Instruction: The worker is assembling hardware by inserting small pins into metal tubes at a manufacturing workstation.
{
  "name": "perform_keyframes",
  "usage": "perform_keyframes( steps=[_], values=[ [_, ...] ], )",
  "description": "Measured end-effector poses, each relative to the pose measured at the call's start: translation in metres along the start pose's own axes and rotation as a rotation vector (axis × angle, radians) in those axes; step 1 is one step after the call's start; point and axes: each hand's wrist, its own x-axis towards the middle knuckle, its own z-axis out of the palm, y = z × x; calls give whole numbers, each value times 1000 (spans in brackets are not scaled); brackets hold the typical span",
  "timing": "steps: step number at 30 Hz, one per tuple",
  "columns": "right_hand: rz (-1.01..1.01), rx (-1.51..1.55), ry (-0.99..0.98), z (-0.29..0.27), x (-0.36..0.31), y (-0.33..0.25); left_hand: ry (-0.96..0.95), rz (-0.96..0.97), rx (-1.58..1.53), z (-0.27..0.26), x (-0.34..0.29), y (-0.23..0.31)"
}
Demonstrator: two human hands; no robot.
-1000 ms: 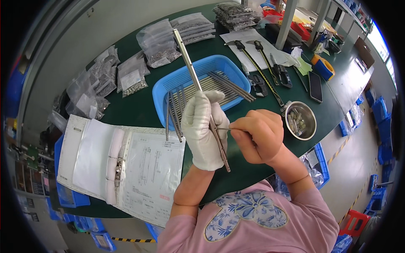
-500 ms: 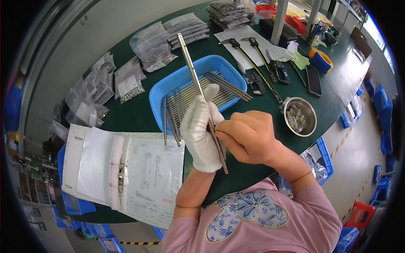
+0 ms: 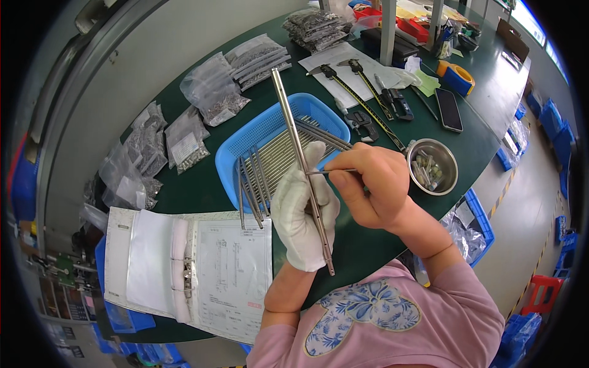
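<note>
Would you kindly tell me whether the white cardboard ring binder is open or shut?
Open: the white cardboard ring binder lies spread, its metal rings exposed beside a printed drawing sheet.

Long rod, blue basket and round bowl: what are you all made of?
The long rod looks like polished metal, perhaps steel: bright streaks shine along it. The blue basket seems to be smooth plastic, since it's one even color with rows of tiny holes. The round bowl looks like shiny metal, maybe stainless steel, because it gleams silver.
</note>
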Motion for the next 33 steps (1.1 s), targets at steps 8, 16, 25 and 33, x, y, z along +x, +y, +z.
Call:
perform_keyframes(
  steps=[8,16,25,33],
  values=[
    [-36,-119,-15,-1,1,-1,43,177,217,2,4,-7],
    [23,-62,73,-22,0,-5,2,130,197,3,3,-9],
    [37,-74,160,-23,10,7,-150,128,339,3,-8,-13],
    [3,-79,172,-23,8,5,-149,127,331,4,-7,-14]
  ],
)
